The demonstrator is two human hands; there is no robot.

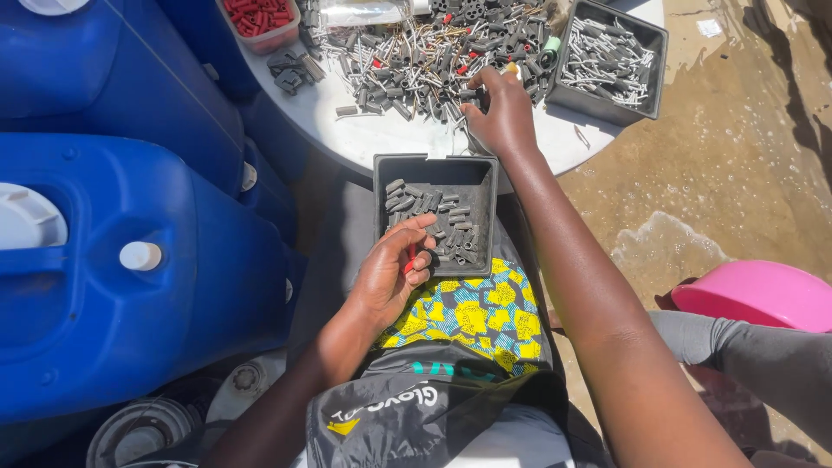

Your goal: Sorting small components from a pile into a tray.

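Left hand (390, 269), red piece (410, 257) roughly upright

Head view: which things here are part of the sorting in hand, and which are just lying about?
In use:
right hand in the mixed pile
left hand holding red pieces
lap tray of grey sleeves

Lying about:
blue drums
pink bowl
tray of metal pins

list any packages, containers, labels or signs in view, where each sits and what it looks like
Dark grey square tray on the lap, holding grey sleeves; left hand at its edge holds something red.
Dark grey tray on the white table, top right, holding silvery pins.
Clear tub at top, with red pieces.
Clear bag at top centre.
Blue jerrycans at left, white caps.
Black bag with white and yellow print, bottom centre.
Right hand over the loose pile.
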